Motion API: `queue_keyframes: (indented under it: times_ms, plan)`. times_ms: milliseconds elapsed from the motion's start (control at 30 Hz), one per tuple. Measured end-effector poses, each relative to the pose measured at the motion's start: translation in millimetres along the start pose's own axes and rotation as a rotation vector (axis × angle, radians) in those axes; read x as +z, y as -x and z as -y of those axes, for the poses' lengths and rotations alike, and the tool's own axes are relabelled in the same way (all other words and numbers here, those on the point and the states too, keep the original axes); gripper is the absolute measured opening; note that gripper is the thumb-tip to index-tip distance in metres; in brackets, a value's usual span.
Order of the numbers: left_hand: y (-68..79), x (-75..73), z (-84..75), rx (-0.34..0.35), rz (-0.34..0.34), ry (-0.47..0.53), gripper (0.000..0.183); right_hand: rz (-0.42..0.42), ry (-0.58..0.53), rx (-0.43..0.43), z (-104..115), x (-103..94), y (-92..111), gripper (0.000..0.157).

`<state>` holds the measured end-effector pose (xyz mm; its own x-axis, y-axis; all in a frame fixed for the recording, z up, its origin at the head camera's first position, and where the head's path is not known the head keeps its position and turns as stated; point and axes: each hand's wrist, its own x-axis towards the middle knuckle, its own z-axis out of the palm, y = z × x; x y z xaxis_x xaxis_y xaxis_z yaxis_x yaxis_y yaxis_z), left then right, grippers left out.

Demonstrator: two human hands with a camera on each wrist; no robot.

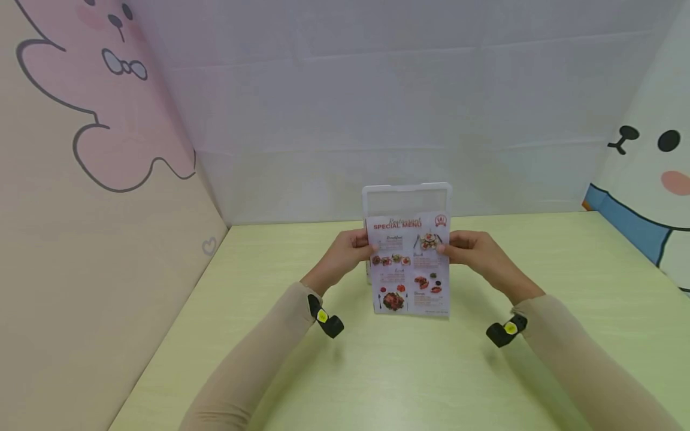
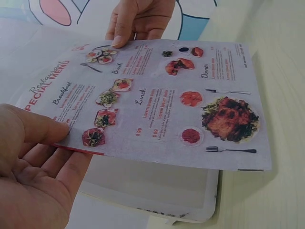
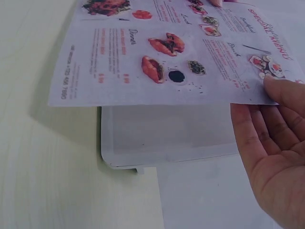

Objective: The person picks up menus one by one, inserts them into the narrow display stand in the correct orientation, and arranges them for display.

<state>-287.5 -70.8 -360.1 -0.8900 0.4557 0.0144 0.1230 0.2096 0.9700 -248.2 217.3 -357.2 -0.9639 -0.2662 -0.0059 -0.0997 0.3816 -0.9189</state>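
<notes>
A printed restaurant menu sheet (image 1: 411, 269) is held up between both hands, its text and food pictures facing me. My left hand (image 1: 347, 254) pinches its left edge, thumb on the printed face and fingers behind. On the opposite edge, my right hand (image 1: 474, 257) pinches the sheet in the same way. Behind the menu stands a white-framed holder (image 1: 406, 188), its top rim showing above the paper. In the left wrist view the holder's lower corner (image 2: 202, 210) sits apart from the sheet. The right wrist view shows a gap between the menu (image 3: 143, 62) and the holder's pale panel (image 3: 171, 129).
The pale yellow-green tabletop (image 1: 409, 377) spreads around the holder. A white cloth backdrop (image 1: 345, 108) hangs behind it. Walls with cartoon animals, a pink one (image 1: 124, 126) at left and a white one (image 1: 647, 197) at right, flank the table.
</notes>
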Motion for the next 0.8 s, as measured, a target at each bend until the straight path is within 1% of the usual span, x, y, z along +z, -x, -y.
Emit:
queue_keyframes:
  times_ms: [167, 300, 467, 600, 800]
  plan:
    - [-1.9, -0.2, -5.9, 0.01, -0.047, 0.036, 0.034, -0.008, 0.01, -0.009, 5.6, -1.7, -2.0, 0.05]
    - [-3.4, -0.4, -11.1, 0.018, -0.067, 0.041, 0.035, -0.012, 0.025, -0.004, 8.6, -2.7, -2.6, 0.052]
    - [-4.3, -1.7, -16.7, 0.022, -0.084, 0.039, 0.034, -0.002, 0.033, 0.008, 11.3, -2.9, -3.2, 0.052]
    - [-5.2, -2.6, -19.1, 0.039, -0.098, 0.042, 0.034, 0.005, 0.044, 0.013, 12.1, -3.0, -4.4, 0.053]
    - [-6.6, -2.2, -23.7, 0.048, -0.118, 0.07, 0.033, 0.007, 0.073, 0.012, 12.9, -3.2, -5.2, 0.053]
